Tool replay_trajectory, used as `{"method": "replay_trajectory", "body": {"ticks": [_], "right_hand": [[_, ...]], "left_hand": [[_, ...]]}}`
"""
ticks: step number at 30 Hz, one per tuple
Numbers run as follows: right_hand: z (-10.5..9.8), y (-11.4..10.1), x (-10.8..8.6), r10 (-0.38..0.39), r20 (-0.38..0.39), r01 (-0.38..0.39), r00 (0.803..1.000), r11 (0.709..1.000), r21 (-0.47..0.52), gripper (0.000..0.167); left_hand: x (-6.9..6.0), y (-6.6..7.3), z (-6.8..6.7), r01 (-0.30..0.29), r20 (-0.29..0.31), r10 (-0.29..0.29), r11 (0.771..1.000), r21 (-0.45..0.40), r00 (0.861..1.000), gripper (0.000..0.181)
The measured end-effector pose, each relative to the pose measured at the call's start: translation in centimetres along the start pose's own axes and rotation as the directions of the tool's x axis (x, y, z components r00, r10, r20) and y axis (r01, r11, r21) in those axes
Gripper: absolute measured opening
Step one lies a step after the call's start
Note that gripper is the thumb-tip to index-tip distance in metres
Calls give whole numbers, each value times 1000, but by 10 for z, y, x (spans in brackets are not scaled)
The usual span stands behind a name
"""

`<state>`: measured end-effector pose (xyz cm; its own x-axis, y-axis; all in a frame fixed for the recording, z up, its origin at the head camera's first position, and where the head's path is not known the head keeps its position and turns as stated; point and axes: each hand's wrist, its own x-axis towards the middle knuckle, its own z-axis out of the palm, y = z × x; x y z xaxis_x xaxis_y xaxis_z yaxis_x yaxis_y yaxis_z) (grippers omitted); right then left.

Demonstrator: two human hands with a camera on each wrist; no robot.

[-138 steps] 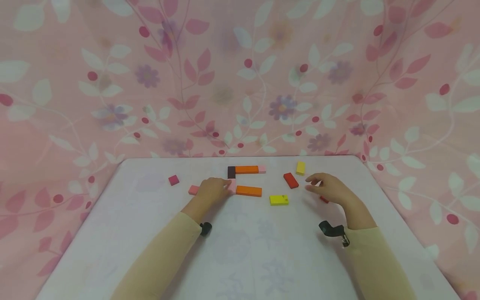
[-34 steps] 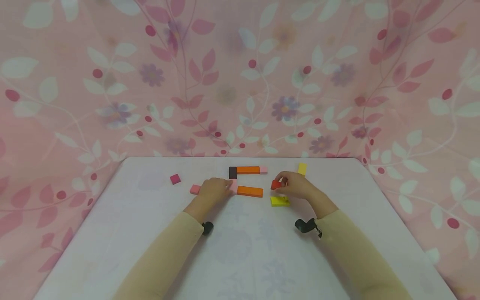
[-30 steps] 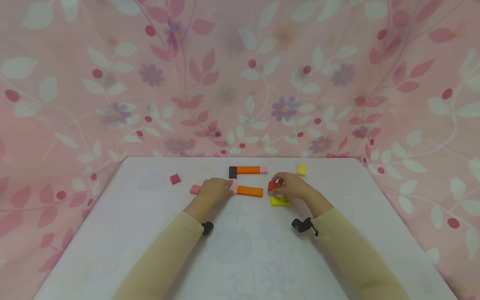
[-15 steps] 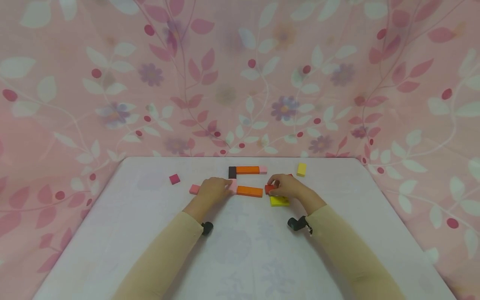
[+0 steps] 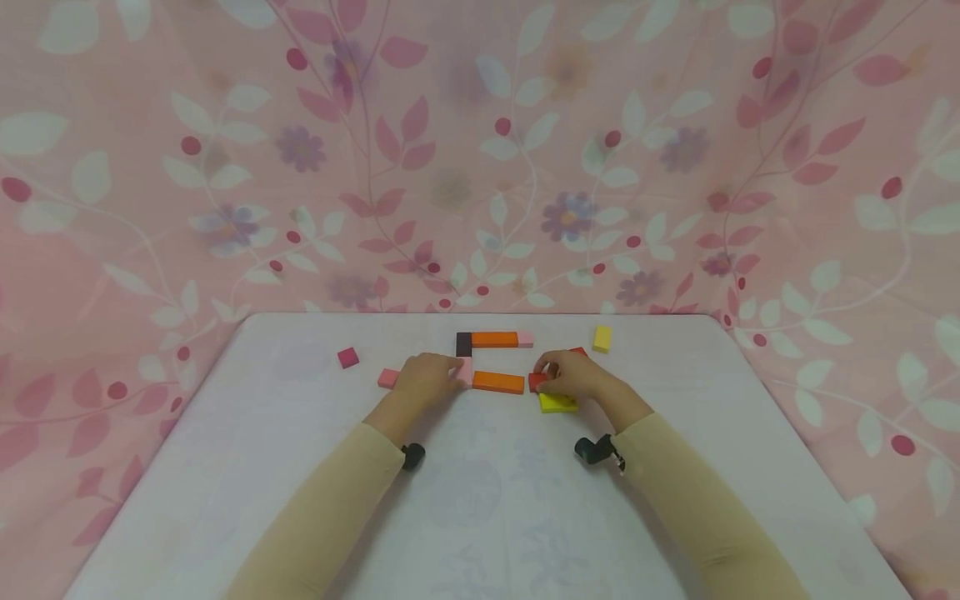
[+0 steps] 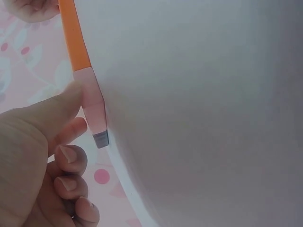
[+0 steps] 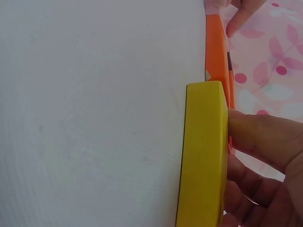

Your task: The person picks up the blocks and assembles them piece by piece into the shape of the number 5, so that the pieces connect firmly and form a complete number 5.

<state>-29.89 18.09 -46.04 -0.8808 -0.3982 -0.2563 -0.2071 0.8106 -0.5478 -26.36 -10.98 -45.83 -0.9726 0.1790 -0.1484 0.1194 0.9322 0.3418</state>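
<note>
In the head view my left hand [image 5: 423, 387] is at the pink block [image 5: 465, 372], which it grips by its left side with thumb and fingertips. The left wrist view shows the thumb against the pink block [image 6: 87, 85]. An orange block [image 5: 498, 382] extends right from it. My right hand [image 5: 581, 377] pinches a small red block [image 5: 536, 382] just right of that orange block, with a narrow gap between. A yellow block [image 5: 558, 404] lies in front of the right fingers, large in the right wrist view [image 7: 203, 151]. Another red block [image 5: 577, 351] is partly hidden behind the right hand.
Behind, a black block [image 5: 464, 344], an orange block [image 5: 495, 340] and a light pink block [image 5: 526, 339] form a row. A magenta block [image 5: 348, 358] and a pink block [image 5: 387, 378] lie left. A pale yellow block [image 5: 602, 339] lies back right on the white table [image 5: 465, 500].
My right hand, open at the right in the oldest frame, now holds a red block and has moved left with it toward the orange block's end. The left hand has stayed at the pink block.
</note>
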Motion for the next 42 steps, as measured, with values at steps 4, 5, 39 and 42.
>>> {"method": "replay_trajectory", "body": {"ticks": [4,5,39,42], "right_hand": [[1,-3,-2,5,1,-5,1000,1000,11,27],[2,-4,-3,6,1,-6,1000,1000,13,26],[4,-11,-3,11,-2,-11,1000,1000,-1,27],[4,-11,-3,13,-2,-13,1000,1000,2,28]], "left_hand": [[0,-1,-1,6,11,-5,1000,-25,1000,53],[0,-2,-1,9,14,-9,1000,-27,1000,54],[1,-6,0,35,38,-34,999,-29,999,50],[1,-6,-1,37,39,-35,999,-34,999,51]]}}
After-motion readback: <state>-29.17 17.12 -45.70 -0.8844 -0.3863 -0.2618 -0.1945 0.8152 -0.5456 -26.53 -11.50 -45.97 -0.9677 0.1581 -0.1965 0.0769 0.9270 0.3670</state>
